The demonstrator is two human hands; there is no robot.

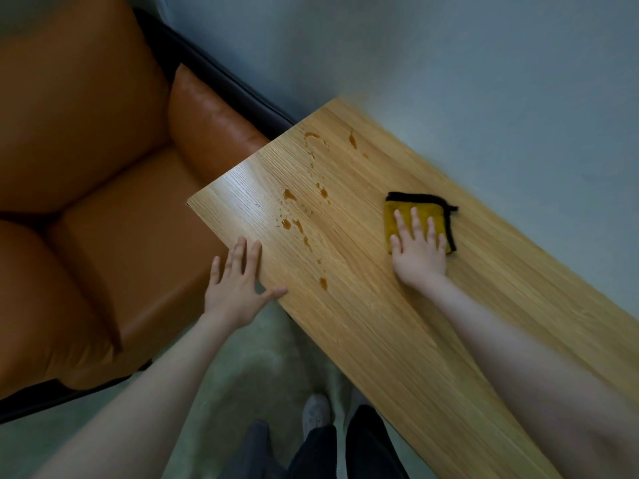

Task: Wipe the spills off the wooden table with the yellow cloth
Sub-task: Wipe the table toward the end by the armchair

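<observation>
Head view: right hand (420, 252) lies flat, fingers straight and spread, pressing on the folded yellow cloth (420, 219), black-edged, on the wooden desk (397, 340). Left hand (238, 288), fingers straight, rests at the desk's near-left edge, thumb touching the top. Amber spills (294, 224) lie between the hands, apart from the cloth. Orange sofa (86, 167) stands left of the desk.

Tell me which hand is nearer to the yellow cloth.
Right. The right hand lies flat on the yellow cloth, fingers straight. The left hand rests at the wooden table edge, apart from the cloth, with the spills between.
</observation>
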